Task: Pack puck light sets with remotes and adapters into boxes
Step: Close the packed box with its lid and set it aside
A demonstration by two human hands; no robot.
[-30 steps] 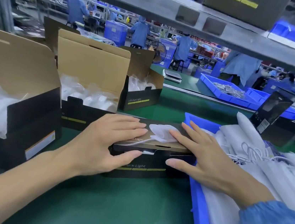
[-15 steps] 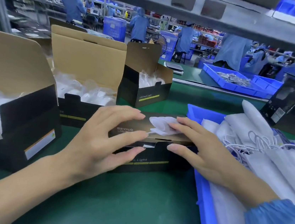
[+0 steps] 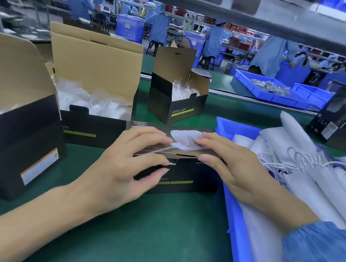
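Head view: left hand (image 3: 119, 168) and right hand (image 3: 232, 170) press straight fingers on a black box (image 3: 184, 175) lid. White pouch (image 3: 186, 141) lies on it, under the right fingertips.

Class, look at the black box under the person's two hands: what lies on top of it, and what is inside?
On the black box lies a white bagged item with a white cable, touched by the left hand and right hand. The lid hides the inside.

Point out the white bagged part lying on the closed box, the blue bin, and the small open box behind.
white bagged part (image 3: 185, 140): head view, middle of the bag.
blue bin (image 3: 236, 127): head view, far left wall.
small open box (image 3: 182, 111): head view, printed front face.
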